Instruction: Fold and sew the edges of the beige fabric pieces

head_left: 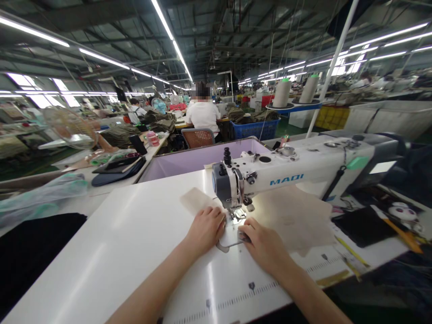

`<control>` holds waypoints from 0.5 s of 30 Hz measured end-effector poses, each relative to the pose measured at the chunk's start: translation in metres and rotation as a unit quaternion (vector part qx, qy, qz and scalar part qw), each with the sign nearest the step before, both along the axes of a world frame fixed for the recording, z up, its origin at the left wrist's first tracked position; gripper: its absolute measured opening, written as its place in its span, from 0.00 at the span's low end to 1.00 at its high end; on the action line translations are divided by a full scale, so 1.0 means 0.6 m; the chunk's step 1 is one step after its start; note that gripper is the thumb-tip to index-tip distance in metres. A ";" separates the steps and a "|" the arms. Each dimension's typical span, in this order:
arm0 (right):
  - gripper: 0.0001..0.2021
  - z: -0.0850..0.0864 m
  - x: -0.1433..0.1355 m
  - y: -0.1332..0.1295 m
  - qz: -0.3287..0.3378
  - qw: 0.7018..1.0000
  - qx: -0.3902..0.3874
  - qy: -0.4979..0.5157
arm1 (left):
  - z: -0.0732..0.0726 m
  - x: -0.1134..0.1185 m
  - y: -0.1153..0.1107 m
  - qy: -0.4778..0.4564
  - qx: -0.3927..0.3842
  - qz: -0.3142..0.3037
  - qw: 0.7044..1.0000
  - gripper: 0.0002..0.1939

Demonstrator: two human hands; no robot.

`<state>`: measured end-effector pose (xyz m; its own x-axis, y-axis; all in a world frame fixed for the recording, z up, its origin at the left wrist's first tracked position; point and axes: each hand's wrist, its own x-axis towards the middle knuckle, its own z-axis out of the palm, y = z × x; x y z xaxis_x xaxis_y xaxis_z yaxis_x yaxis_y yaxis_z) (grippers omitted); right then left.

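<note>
A white sewing machine (286, 173) stands on the white table (135, 243), its presser foot (240, 215) lowered near the plate. My left hand (208, 225) is left of the foot, fingers curled down on a pale fabric piece (195, 200) that sticks out behind it; the fingertips are partly hidden. Just right of the plate, my right hand (261, 238) pinches a small dark metal object (244, 235), mostly covered by the fingers. A wider pale fabric piece (293, 216) lies under the machine arm, beyond my right hand.
Behind the table is a lilac-lined bin (189, 159). Two thread cones (281, 93) stand on a blue rack at right. A black cloth (359, 226) and a yellow tape (353, 252) lie on the right; dark fabric (40, 256) is at left. A person (203, 114) sits ahead.
</note>
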<state>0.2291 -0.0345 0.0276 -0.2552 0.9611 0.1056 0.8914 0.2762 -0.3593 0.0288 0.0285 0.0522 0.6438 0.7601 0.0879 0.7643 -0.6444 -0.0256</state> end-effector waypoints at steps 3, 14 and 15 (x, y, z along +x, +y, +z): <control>0.11 0.002 0.003 -0.007 0.003 1.000 0.004 0.014 | 0.008 0.001 -0.020 -0.003 -0.037 -0.011 0.999 0.10; 0.19 -0.004 0.002 -0.015 0.049 0.995 0.001 0.083 | -0.025 -0.007 -0.029 -0.090 -0.053 -0.124 0.987 0.21; 0.18 -0.006 0.002 -0.015 0.047 0.996 -0.004 0.077 | -0.024 -0.010 -0.024 -0.091 -0.048 -0.132 0.986 0.21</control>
<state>0.2301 -0.0435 0.0242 -0.3259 0.9345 0.1432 0.7962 0.3530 -0.4915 0.0227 0.0143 0.0375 0.8000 0.5794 0.1559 0.5565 -0.8136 0.1683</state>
